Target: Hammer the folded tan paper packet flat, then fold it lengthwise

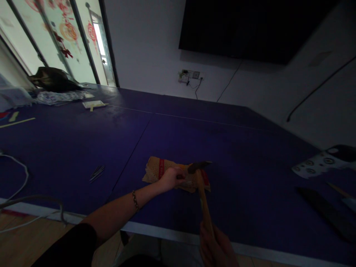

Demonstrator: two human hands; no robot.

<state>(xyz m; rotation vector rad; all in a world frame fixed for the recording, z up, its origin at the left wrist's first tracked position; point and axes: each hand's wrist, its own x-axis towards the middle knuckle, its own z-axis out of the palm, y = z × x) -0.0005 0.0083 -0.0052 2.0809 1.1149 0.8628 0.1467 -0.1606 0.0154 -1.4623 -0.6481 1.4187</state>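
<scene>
Here, flat brown paper-like bundle with red printed bands (152, 170): lies on the blue-purple table with a white rim (178, 139), closer to the near edge than the far one. Whether it contains anything, cannot tell.
Clear plastic box (15, 97): toward the table's far left corner; contents too dim to make out.
Dark slumped bag (55, 78): at the far left corner; contents hidden.
Left hand (170, 178): over the bundle, beside the hammer head. Forearm slants in across the near edge, beaded bracelet (135, 201) round it. Thumb and fingers curled toward each other; whether they pinch anything, cannot tell.
Right hand (222, 248): low, at the near edge, fingers wrapped firmly round the lower handle of the hammer.
Dark-headed hammer with a wooden handle (204, 202): head above the bundle's right part, handle slanting back to the near edge. Head touching bundle or not, cannot tell.
Thin grey metal rods (97, 173): small loose cluster, left of the bundle, toward the near edge.
</scene>
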